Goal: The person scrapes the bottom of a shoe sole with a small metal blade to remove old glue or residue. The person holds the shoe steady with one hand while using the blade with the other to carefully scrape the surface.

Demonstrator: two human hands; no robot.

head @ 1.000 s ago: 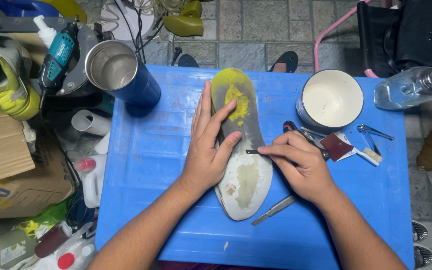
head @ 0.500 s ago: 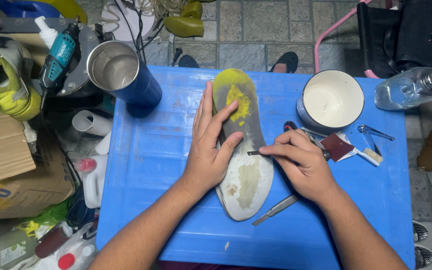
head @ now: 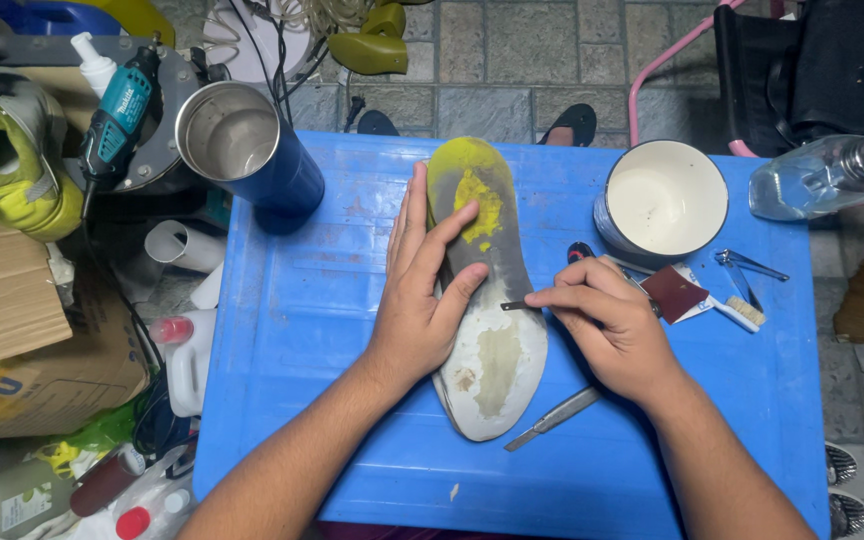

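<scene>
Two hands work one insole (head: 487, 330) lying in the middle of the blue table (head: 302, 330), seen from the head camera. Left hand (head: 422, 290) lies flat, fingers spread, pressing it down. Right hand (head: 607, 325) pinches what looks like a thin blade (head: 514, 306) against the insole's edge. Scraping seems under way; any following stroke calls for steady downward pressure. Its long axis runs away from the person, yellowed end farthest, pale end nearest.

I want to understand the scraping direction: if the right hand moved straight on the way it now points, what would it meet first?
The right hand points leftward over the shoe sole; past its small blade it would probably meet the left hand's thumb.
</scene>
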